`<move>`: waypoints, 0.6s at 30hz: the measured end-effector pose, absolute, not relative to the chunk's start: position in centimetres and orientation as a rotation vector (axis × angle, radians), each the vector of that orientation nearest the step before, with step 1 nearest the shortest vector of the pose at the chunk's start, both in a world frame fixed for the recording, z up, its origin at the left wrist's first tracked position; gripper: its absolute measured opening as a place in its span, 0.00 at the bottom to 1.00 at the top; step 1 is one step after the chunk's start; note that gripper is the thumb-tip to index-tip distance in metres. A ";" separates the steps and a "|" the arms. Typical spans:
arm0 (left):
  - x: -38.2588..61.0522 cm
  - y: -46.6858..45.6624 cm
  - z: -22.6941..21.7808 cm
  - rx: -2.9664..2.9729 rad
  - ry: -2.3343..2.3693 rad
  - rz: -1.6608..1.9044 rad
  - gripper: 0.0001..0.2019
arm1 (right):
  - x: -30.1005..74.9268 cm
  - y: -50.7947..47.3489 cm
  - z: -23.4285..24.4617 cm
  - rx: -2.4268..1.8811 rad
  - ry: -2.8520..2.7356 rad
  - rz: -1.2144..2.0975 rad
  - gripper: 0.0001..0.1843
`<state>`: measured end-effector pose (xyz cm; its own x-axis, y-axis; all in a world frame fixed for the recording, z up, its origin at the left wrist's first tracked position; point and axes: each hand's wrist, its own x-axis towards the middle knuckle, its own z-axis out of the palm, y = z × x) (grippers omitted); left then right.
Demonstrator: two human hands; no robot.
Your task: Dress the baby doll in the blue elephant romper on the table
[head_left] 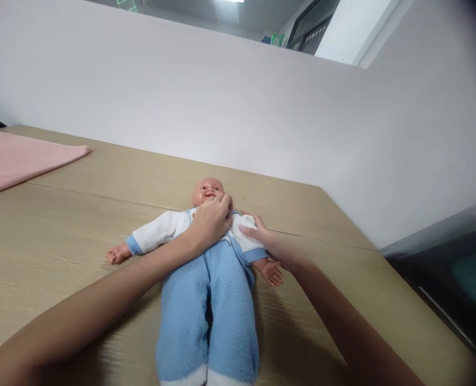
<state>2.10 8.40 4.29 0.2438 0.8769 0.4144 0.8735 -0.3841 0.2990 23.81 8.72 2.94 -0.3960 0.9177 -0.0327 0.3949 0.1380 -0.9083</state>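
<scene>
A baby doll [208, 188] lies on its back on the table, head away from me, arms spread to both sides. It wears a fleecy outfit [185, 316] with blue legs, a white top and blue cuffs. Across its chest reaches my left hand [213, 219], fingers curled closed at the collar near the doll's chin and shoulder; the fingertips are hidden. On the right, my right hand [264, 238] wraps round the doll's white sleeve [243, 231], thumb on top and fingers behind. This hand is slightly blurred.
A pink cloth [24, 155] lies flat at the table's far left. The wooden table [101, 321] meets a white partition wall [173, 91] at the back. Past its right edge are dark, blurred things [443, 268]. A seam runs across the tabletop.
</scene>
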 end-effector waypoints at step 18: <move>1.9 8.4 4.1 2.546 1.776 0.748 0.08 | 31.6 8.3 10.6 -1.805 -2.381 1.372 0.47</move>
